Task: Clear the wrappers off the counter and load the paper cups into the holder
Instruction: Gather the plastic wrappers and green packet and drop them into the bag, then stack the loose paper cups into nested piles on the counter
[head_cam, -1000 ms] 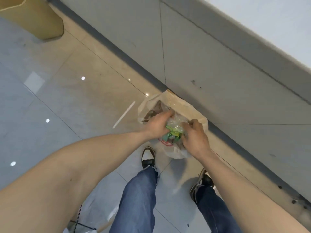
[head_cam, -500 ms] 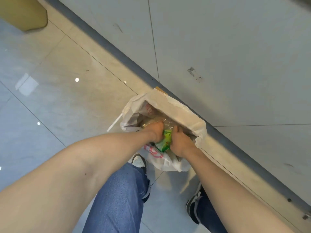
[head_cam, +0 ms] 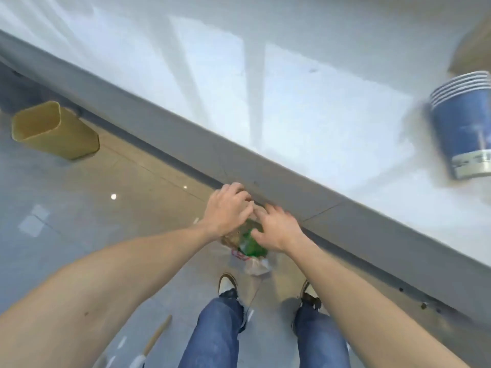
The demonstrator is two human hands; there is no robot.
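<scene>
1. Your white counter [head_cam: 305, 107] is glossy and smooth, with a flat grey front edge; a nested stack of blue paper cups [head_cam: 463, 123] with white rolled rims stands near its right end, blurred
2. On the shiny tiled floor [head_cam: 66, 208] below sits a thin, crinkled plastic bag [head_cam: 256, 265] with a green wrapper [head_cam: 249, 244] showing inside it
3. Your left hand [head_cam: 228, 211] hovers over the bag, fingers curved and loosely spread, gripping nothing you can see
4. Your right hand [head_cam: 277, 229] is beside it, fingers splayed, thumb near the green wrapper; whether it touches is unclear
5. The cups are well apart from both hands, up and to the right
6. Half a second ago both hands were pressed down inside the bag; now they are above it, and the view has swung up to show the counter top and a yellow bin [head_cam: 55, 131]
</scene>
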